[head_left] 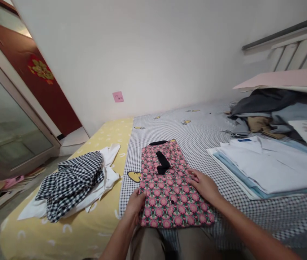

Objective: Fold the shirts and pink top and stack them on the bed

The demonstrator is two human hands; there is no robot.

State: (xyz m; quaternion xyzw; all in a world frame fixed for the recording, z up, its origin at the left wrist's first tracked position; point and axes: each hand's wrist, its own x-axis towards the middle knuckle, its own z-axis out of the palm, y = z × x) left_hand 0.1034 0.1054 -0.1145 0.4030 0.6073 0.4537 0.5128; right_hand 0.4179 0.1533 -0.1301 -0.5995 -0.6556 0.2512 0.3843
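Observation:
A folded pink floral shirt (166,195) with a black collar and black trim lies flat on the bed before me. My left hand (136,203) is at its lower left edge, fingers curled in against the cloth and closed on it. Across from it, my right hand (205,185) rests on the right edge, fingers stretched out and a little apart on the fabric. A small dark spot, perhaps a button, shows on the lower front. The undersides of both hands are hidden.
Left of me, a crumpled black-and-white checked garment (73,177) lies over white cloth (110,177) on the yellow sheet (88,242). To the right are a stack of folded white and blue shirts (275,168) and a dark clothes heap (264,104) under a pink sheet (283,78).

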